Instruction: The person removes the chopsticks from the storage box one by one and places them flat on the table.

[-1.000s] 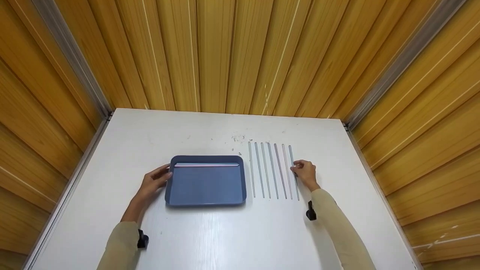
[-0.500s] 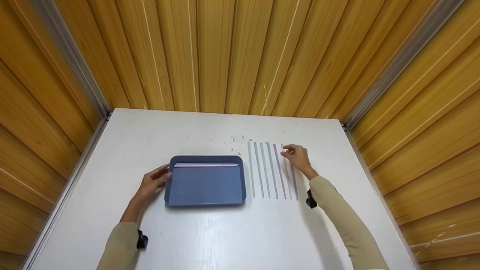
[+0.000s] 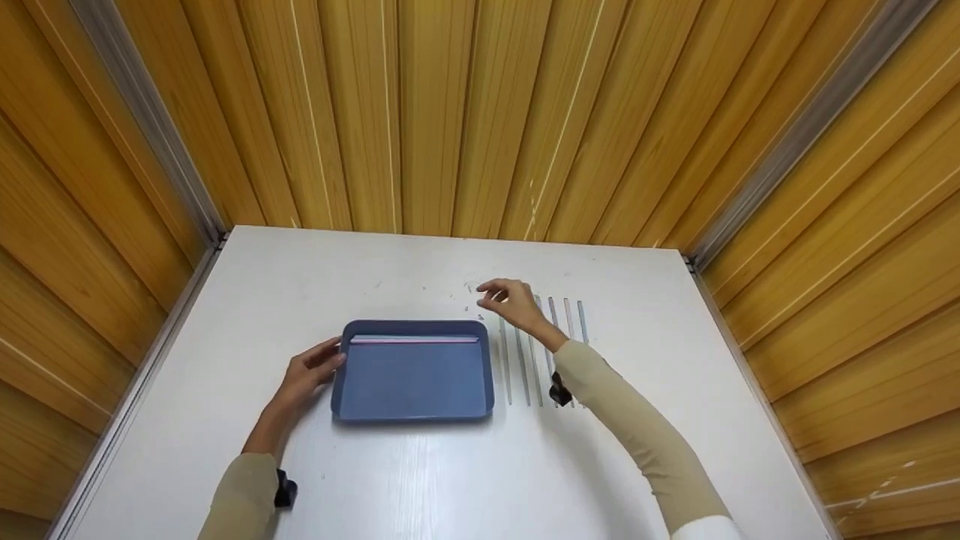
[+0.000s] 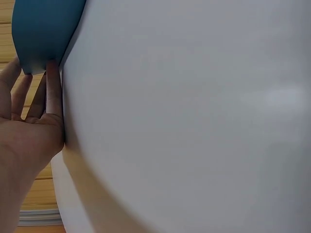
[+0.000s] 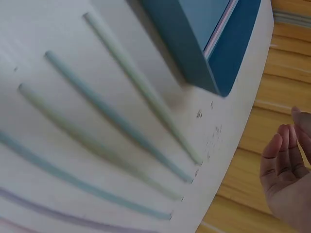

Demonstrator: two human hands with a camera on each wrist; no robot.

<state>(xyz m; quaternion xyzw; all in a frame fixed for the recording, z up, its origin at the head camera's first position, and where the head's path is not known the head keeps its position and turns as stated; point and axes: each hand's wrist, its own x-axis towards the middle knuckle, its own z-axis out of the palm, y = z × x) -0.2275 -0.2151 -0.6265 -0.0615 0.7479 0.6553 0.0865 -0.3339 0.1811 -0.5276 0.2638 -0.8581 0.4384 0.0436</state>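
A blue rectangular tray [image 3: 412, 382] lies on the white table, with a few pale blue and pink straws [image 3: 412, 340] along its far inner side. My left hand [image 3: 306, 373] touches the tray's left side, thumb at the rim, fingers nearly straight against the outer wall in the left wrist view. My right hand [image 3: 514, 304] is over the far ends of the row of straws [image 3: 571, 319], right of the tray. Its thumb and fingers are slightly bent and apart, with nothing between them. The forearm hides parts of several straws.
Small dark marks [image 5: 214, 133] are on the table [image 3: 405, 480] beyond the tray's far right corner. Yellow wood-pattern walls [image 3: 427, 112] stand behind the table and at both sides. Metal posts [image 3: 150, 112] mark the corners.
My right hand has moved left from the rightmost straw, across the row to its left far end. The row of straws lies as before. My left hand stays at the tray.
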